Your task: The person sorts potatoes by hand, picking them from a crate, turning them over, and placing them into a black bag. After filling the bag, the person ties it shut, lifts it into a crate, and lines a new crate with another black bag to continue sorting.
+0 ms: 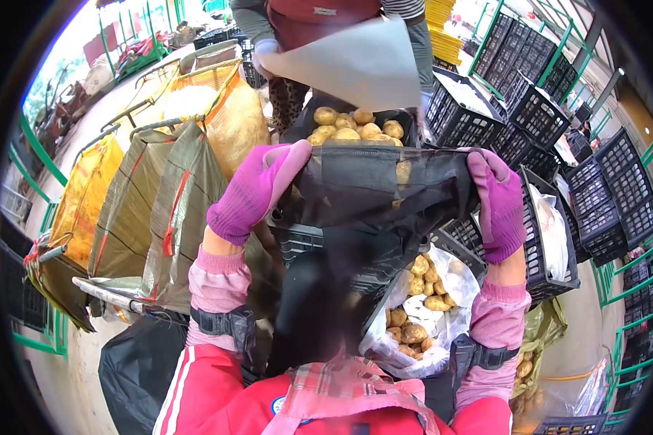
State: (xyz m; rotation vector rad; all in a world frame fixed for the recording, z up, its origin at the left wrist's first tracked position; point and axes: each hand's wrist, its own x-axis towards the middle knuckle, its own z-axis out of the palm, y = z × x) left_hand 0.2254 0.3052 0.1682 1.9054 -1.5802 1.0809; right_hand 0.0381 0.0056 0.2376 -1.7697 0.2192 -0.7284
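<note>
A thin, see-through black plastic sheet (392, 177) is stretched between my two purple-gloved hands. My left hand (257, 190) pinches its left edge, and my right hand (499, 206) grips the upper right corner. Beyond the sheet's top edge, potatoes (348, 127) lie in a black crate, partly hidden by the sheet. Across from me a person in a dark red apron holds a pale sheet (355, 65) over that crate with a gloved hand (267, 58). Below my right hand, more potatoes (417, 330) fill a crate lined with white plastic (457, 290).
To the left stand framed sacks, one olive (134, 196) and one yellow (98, 192). Black crates (544, 116) are stacked on the right, one holding white liners (551, 232). A black bag (141, 370) sits at lower left. Green rails (635, 312) run along the right side.
</note>
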